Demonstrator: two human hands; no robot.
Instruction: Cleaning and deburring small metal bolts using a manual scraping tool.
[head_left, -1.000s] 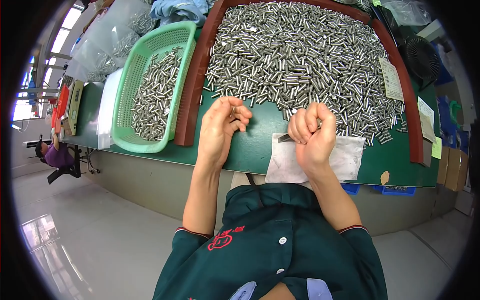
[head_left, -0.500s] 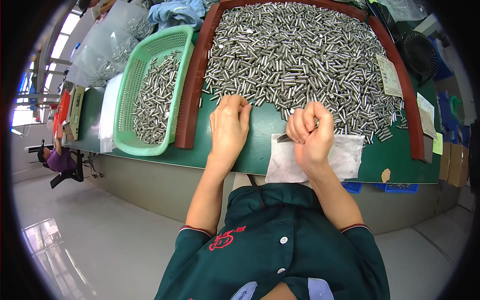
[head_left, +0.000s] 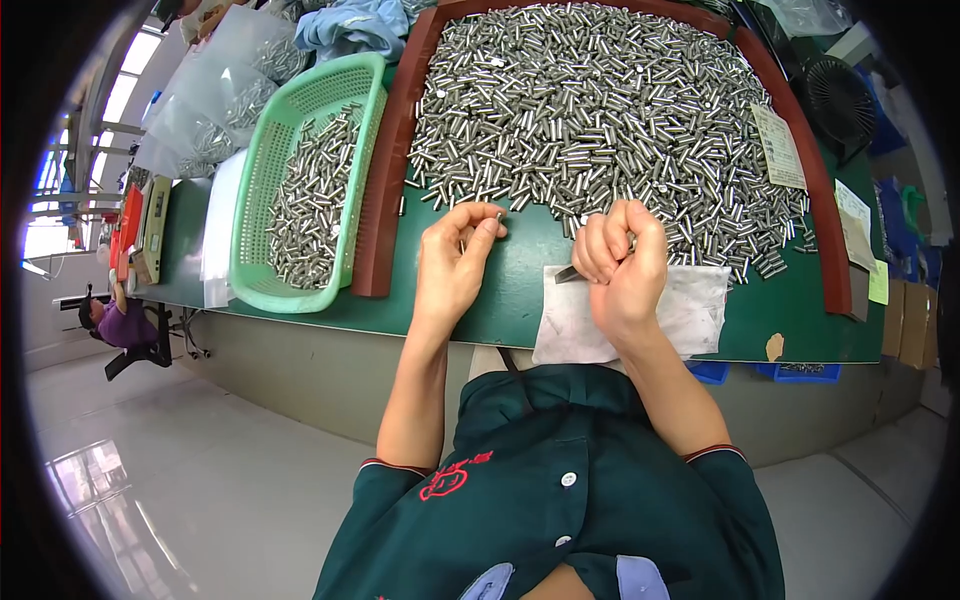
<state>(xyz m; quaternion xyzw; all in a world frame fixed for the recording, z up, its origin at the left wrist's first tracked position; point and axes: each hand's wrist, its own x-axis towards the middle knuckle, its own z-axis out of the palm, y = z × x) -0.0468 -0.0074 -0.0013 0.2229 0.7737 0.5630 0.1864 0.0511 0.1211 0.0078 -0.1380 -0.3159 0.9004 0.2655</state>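
Note:
A wide heap of short shiny metal pins (head_left: 590, 120) covers the green table beyond my hands. My left hand (head_left: 455, 260) is at the heap's near edge, thumb and forefinger pinched on one small metal pin (head_left: 499, 216). To its right my right hand (head_left: 627, 265) is closed in a loose fist, palm side partly up, above a stained white cloth (head_left: 690, 310). From that fist sticks out the end of a flat dark metal tool (head_left: 567, 275). Fingers hide the rest of it, so its kind does not show.
Dark red rails (head_left: 375, 220) border the heap. Left of them stands a green plastic basket (head_left: 245, 200) with more pins. Clear bags (head_left: 190, 120) of pins lie at far left, near a scale (head_left: 152, 225). A black fan (head_left: 838, 105) stands at right. Another person (head_left: 118, 318) sits far left.
My left hand has drawn back slightly from the heap and rolled, showing its thumb and forefinger on a pin. The right hand has hardly moved.

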